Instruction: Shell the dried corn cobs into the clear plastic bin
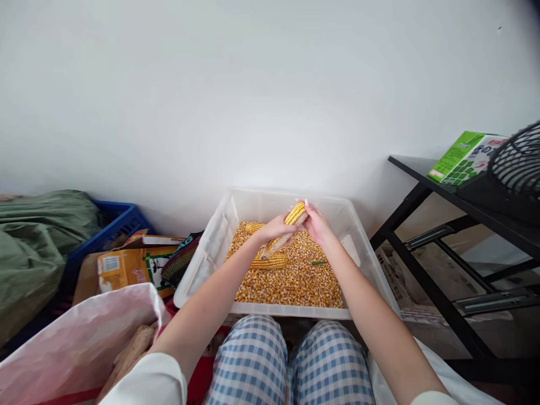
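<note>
Both my hands are closed around an ear of corn (295, 214) above a translucent plastic bin (291, 310). Yellow kernels cover its upper part, while its lower end and side show pale, bare cob. My left hand (276, 227) grips it from the left, around the middle. At the upper right end, the fingers of my right hand (317, 224) press on it. Loose corn kernels (291, 287) spread across the bin floor. On them lie a second ear (270, 261), just below the held one, and a third ear (253, 227), partly hidden behind my left hand.
A small green piece (318, 262) lies among the kernels. To the left are an open white bag (84, 332), an orange package (122, 269) and a blue crate (120, 219). On the right stands a black-framed table (422, 166) carrying a green-and-white box (464, 157) and a fan (518, 160).
</note>
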`<move>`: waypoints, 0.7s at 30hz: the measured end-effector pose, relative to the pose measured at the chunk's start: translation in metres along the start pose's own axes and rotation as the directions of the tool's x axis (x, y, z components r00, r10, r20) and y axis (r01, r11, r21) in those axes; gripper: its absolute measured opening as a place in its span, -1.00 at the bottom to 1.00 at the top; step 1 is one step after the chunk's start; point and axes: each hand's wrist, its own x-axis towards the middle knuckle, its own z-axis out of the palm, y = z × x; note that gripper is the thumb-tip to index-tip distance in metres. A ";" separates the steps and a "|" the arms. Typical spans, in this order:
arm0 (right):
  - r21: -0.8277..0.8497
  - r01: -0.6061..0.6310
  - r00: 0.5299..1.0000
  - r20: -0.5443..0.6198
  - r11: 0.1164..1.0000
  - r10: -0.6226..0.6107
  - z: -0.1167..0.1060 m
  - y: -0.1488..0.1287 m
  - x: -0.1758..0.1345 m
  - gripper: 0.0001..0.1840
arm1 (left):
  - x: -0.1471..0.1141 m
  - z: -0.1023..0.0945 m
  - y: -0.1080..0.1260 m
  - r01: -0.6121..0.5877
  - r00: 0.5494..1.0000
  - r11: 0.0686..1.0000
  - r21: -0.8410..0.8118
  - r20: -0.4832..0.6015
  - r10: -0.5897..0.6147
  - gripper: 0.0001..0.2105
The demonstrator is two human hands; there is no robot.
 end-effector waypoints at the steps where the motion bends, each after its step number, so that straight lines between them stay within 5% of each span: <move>1: 0.002 0.001 1.000 0.011 1.000 -0.001 0.000 -0.001 -0.001 -0.69 | 0.000 0.001 -0.001 0.012 1.000 1.000 -0.019 0.006 -0.011 -0.54; 13: -0.076 -0.015 0.995 -0.095 0.997 0.008 -0.001 -0.002 0.001 -0.67 | 0.004 0.015 -0.002 0.065 0.997 0.992 -0.104 -0.032 -0.068 -0.56; 21: -0.092 -0.051 0.999 -0.015 0.994 0.050 -0.002 -0.002 -0.003 -0.67 | 0.000 0.012 -0.006 0.132 0.991 0.978 -0.160 0.009 -0.132 -0.65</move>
